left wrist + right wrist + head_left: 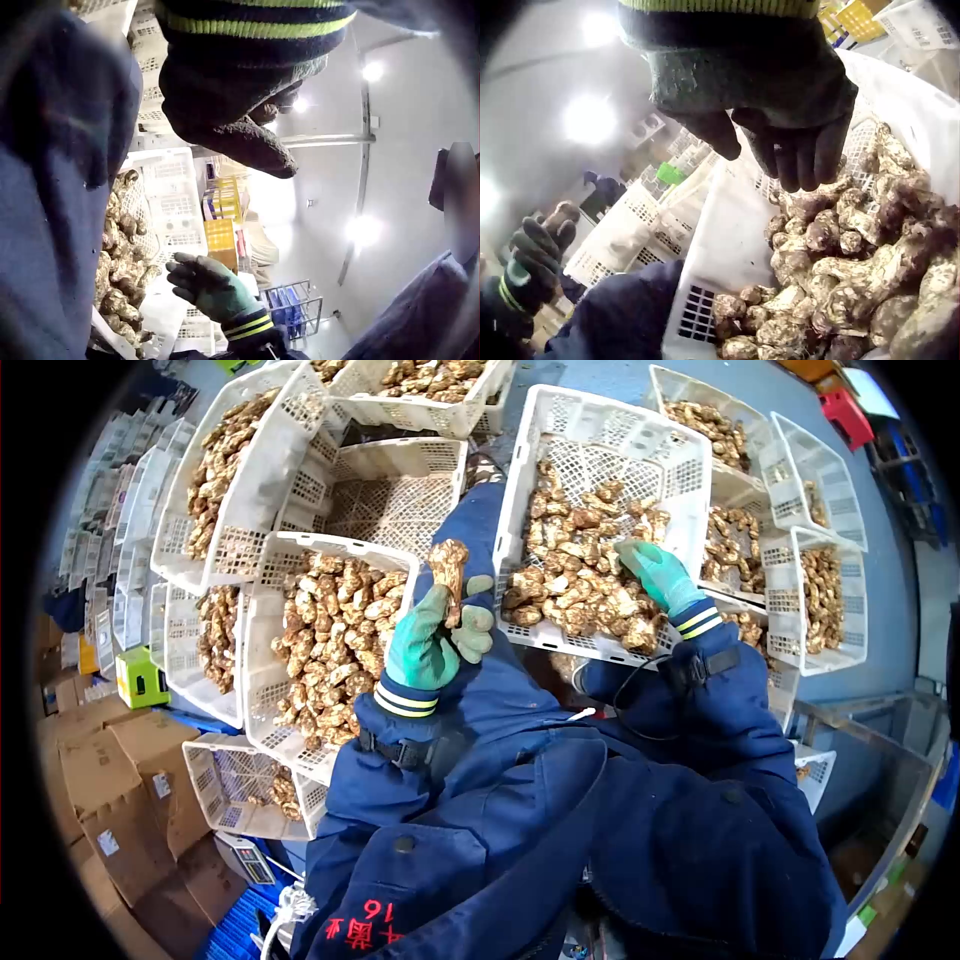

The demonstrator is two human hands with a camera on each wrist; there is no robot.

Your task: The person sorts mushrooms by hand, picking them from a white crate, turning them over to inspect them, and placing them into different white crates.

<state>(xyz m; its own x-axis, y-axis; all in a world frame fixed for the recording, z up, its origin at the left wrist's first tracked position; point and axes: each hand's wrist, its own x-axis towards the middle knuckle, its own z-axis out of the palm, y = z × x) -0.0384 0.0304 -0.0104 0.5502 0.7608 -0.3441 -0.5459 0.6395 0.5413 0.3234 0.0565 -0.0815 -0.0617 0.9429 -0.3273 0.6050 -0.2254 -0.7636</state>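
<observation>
My gloved left hand [428, 638] grips a long brown-and-white mushroom [449, 565], cap up, above my thigh. The right wrist view also shows this hand [534, 259] with the mushroom's cap [561, 216] over its fingers. In the left wrist view, the dark left hand [225, 105] hides most of the mushroom. My right hand [662, 575], in a green glove, hovers over the mushroom pile [580, 565] in the white crate [610, 435] on my right. Its fingers [802, 154] are extended and hold nothing, with the thumb apart.
A fuller crate of mushrooms [335, 645] stands to the left, below a crate with a bare mesh bottom [400, 510]. More white crates [830, 595] of mushrooms line the right side. Cardboard boxes [130, 780] and a small scale [245, 858] are at lower left.
</observation>
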